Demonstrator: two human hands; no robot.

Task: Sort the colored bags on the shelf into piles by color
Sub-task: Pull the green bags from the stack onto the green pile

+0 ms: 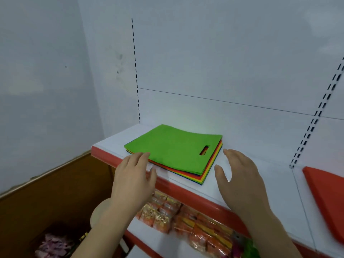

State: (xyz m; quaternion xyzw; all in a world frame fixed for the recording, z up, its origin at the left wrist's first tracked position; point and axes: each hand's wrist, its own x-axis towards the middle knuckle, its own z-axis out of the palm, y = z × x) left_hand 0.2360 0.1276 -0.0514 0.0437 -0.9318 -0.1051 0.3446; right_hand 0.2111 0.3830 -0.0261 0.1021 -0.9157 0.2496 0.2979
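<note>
A flat stack of colored bags (175, 151) lies on the white shelf (251, 175), with a green bag on top showing a cut-out handle. Red, orange, yellow and dark blue edges (206, 175) peek out beneath it. My left hand (134, 175) hovers at the stack's front left corner, fingers straight, fingertips at the green bag's edge. My right hand (240, 179) is spread open just right of the stack, apart from it. Neither hand holds anything.
The shelf has a red front lip (186, 192). A red flat item (327, 198) lies on the shelf at far right. Below, a lower shelf carries several orange and gold packets (186, 218). A brown wooden counter (46, 192) stands left. White back panel behind.
</note>
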